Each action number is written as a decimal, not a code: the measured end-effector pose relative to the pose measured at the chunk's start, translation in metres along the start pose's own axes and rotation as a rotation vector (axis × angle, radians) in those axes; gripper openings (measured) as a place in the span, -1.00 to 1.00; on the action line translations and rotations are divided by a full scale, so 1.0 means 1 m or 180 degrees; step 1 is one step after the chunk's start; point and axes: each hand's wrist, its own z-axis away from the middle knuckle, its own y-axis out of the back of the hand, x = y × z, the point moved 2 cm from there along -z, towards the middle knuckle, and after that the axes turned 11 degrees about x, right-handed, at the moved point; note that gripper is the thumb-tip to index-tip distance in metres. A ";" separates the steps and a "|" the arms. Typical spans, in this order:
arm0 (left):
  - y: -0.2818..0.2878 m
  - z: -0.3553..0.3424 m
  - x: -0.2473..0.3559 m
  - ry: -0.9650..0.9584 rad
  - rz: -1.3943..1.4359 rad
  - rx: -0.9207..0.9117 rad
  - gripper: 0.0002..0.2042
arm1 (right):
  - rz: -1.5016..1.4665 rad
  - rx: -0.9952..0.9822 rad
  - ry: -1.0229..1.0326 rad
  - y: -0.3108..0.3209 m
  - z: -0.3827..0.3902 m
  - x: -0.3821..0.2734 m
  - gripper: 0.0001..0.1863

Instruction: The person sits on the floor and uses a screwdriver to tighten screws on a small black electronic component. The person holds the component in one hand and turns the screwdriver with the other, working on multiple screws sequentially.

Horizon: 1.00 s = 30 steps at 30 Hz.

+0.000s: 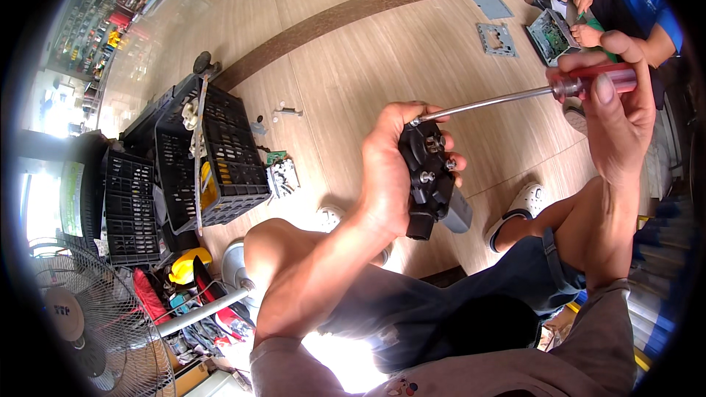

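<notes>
My left hand [388,162] is wrapped round a black plastic device [426,176] with metal screws or posts on its face and a grey part sticking out below; what exactly it is I cannot tell. My right hand [621,114] grips the red handle of a screwdriver [507,100], fingers closed about it. The long metal shaft runs leftward, and its tip meets the upper end of the black device, close to my left thumb. Part of the device is hidden behind my left palm and fingers.
Black plastic crates [235,140] stand on the floor at left, with a fan [81,316] nearer me. Small parts [283,176] lie beside the crates. Flat metal plates [496,40] lie far right, where another person's hands [585,33] work on an opened metal box [550,37].
</notes>
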 end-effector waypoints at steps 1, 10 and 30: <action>0.000 0.000 0.000 0.0004 0.0002 -0.0026 -0.60 | 0.0279 0.0109 -0.0259 0.008 0.003 0.002 -0.56; 0.001 0.000 0.000 -0.0053 0.0006 0.0002 -0.60 | -0.0165 0.0199 -0.0189 -0.004 -0.003 -0.004 -0.59; -0.002 -0.002 -0.003 -0.0020 -0.0063 0.0060 -0.60 | 0.0214 0.0828 -0.0120 -0.019 0.000 -0.002 -0.56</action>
